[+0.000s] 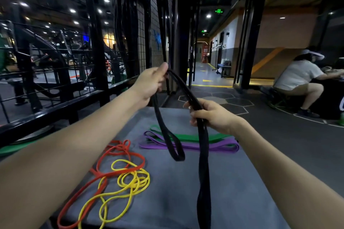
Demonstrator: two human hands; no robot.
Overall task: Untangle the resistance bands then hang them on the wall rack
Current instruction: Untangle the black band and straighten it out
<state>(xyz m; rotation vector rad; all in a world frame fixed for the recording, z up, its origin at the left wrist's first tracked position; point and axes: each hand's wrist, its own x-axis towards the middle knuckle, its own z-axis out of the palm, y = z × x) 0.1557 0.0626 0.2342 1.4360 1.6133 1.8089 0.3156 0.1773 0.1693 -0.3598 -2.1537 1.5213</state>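
Note:
I hold a black resistance band [203,154] up in the air over a grey mat [232,182]. My left hand [150,83] pinches its upper end, higher and further away. My right hand [208,115] grips the doubled band lower down; one loop hangs between the hands and a long loop drops past the frame's bottom. On the mat lie an orange band [119,156] tangled with a yellow band [130,178] at the left. A purple band [219,146] and a green band [186,136] lie flat side by side beyond them.
A black wire-grid wall and railing [145,29] stand ahead and to the left, with dark bands hanging on it. A person [297,78] sits at the right by a dark table. A corridor opens straight ahead.

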